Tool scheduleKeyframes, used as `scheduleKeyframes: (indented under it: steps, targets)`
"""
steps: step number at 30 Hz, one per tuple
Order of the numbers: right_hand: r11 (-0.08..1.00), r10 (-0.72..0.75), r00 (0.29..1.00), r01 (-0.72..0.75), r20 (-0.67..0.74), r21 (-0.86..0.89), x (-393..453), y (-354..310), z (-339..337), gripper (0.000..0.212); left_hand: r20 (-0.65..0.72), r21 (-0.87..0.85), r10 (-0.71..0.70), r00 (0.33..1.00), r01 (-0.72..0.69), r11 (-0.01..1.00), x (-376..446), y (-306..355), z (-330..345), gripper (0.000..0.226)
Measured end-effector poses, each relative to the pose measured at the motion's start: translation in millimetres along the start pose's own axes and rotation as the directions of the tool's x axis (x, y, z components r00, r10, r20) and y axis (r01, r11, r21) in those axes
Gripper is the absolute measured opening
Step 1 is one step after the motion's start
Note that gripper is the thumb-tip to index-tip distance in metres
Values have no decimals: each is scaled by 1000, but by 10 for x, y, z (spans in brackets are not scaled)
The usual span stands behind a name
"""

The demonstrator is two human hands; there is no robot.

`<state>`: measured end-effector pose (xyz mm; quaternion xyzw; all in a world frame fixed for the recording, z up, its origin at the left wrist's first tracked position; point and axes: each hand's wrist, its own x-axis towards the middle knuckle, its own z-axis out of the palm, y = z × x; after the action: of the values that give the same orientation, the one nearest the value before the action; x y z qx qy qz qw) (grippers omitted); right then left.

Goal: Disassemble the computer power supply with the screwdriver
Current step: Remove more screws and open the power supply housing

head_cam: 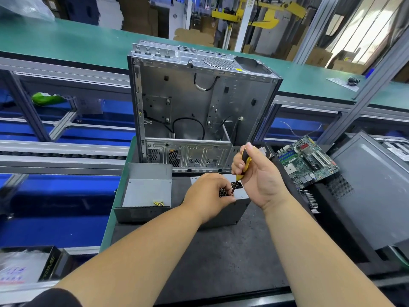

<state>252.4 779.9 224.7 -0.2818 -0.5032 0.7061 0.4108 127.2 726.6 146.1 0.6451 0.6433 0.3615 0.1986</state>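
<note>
From the head camera, an open desktop computer case (199, 103) stood upright at the far edge of the dark tabletop (221, 251), its side panel off and loose black cables hanging inside. Just in front of it, to the left, lay an opened grey metal housing (147, 191) with a small yellow-and-black wire bundle (159, 203) showing at its near edge. To the right, a green motherboard (306, 161) rested tilted against a large dark grey panel (371, 196) lying at the right side of the tabletop. Behind the case ran a green conveyor belt (88, 43), with cardboard boxes and yellow machinery beyond it, and blue bins sat lower down at the left. The computer power supply (230, 209) stood on the tabletop directly before the case, largely covered by both hands, so that only its grey side and a patch of honeycomb vent could be seen. The left hand (208, 196) curled over the top of the unit, fingers bent around its upper edge near the vent. The right hand (254, 173) gripped the yellow-and-black handle of the screwdriver (240, 171), thumb up along the handle, the shaft angled down and leftward to the unit's top face beside the left fingers; the tip itself was hidden.
</note>
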Motion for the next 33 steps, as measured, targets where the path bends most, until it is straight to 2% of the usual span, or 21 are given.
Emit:
scheduleKeyframes:
  steps: [5, 9, 15, 20, 22, 24, 27, 30, 33]
  targets:
    - [998, 7, 999, -4, -49, 61, -23, -20, -69, 25, 0, -3, -3, 1000, 3, 1000, -2, -2, -5, 20]
    - [992, 24, 999, -20, -33, 128, -1, -33, -112, 23, 3, 15, -9, 1000, 9, 1000, -3, 17, -20, 19]
    - [993, 53, 997, -59, 62, 98, -6, -39, -121, 52, 34, 37, -8, 999, 7, 999, -16, 44, -47, 24]
    - [998, 51, 998, -52, 42, 17, -20, -37, -74, 62, 28, 27, -24, 999, 23, 999, -19, 66, -37, 23]
    - [999, 37, 998, -39, 51, 26, -35, -44, -89, 54, 25, 18, -25, 999, 25, 1000, -20, 72, -36, 24]
    - [1000, 9, 999, -11, 53, 29, -60, -30, -128, 32, 28, 10, -25, 999, 24, 1000, -21, 78, -34, 25]
    - [990, -59, 998, 62, 23, -128, -88, 16, -240, 15, 24, -46, -12, 1000, 13, 999, -37, 87, -43, 20]
    - [938, -124, 990, 141, 73, -316, -92, -35, -332, 16, -126, -118, -21, 992, 6, 993, -81, 80, -69, 17]
    - [868, -127, 983, 173, 129, -465, -84, -134, -422, 17, -306, -143, -250, 919, 215, 966, -159, 43, -73, 25]
